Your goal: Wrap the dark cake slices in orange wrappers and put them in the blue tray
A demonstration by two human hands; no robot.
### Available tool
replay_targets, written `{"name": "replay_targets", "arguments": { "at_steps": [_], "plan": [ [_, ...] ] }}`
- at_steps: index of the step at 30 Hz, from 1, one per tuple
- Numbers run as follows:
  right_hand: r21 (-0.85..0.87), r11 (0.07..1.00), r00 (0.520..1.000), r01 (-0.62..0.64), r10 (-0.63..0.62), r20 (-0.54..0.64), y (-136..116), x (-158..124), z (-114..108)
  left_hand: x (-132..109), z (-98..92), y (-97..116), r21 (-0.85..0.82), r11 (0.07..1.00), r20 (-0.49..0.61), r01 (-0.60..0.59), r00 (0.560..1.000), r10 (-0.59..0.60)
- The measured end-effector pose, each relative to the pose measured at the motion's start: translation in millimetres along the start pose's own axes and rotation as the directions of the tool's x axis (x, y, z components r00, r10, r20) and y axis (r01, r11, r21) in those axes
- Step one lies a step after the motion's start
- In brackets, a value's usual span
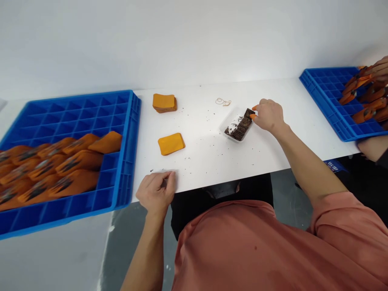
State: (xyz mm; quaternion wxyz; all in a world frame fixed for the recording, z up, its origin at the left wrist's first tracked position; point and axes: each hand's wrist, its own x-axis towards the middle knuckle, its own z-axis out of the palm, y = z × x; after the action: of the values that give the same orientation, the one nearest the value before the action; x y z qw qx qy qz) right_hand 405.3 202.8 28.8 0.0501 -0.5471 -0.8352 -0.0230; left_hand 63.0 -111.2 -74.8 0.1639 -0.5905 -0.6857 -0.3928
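Note:
My right hand (268, 116), with orange finger covers on thumb and forefinger, pinches the near end of a row of thin dark brown chips (242, 125) standing in a small clear plastic tray (230, 121). My left hand (157, 192) rests curled at the table's front edge, fingertips pressed on a small clear piece I cannot make out. One orange pad (171, 143) lies flat between the hands. A short stack of orange pads (164, 102) sits farther back.
A blue grid crate (121, 121) at left holds several orange pouches. Another blue grid crate (330, 97) at right holds orange pieces, with another person's hands (378, 70) in it. Rubber bands (223, 101) and dark crumbs lie on the white table (206, 157).

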Motion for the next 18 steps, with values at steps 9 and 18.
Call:
{"name": "replay_targets", "arguments": {
  "at_steps": [9, 18],
  "plan": [
    [0.236, 0.968, 0.994, 0.084, -0.096, 0.042, -3, -14, -13, -1, -0.2, -1, -0.003, 1.0, -0.012, -0.029, 1.0, 0.029],
    [0.231, 0.971, 0.988, 0.063, -0.093, 0.123, -1, 16, -17, 0, -1.2, 0, -0.001, 1.0, 0.001, -0.014, 1.0, 0.014]
  ]
}}
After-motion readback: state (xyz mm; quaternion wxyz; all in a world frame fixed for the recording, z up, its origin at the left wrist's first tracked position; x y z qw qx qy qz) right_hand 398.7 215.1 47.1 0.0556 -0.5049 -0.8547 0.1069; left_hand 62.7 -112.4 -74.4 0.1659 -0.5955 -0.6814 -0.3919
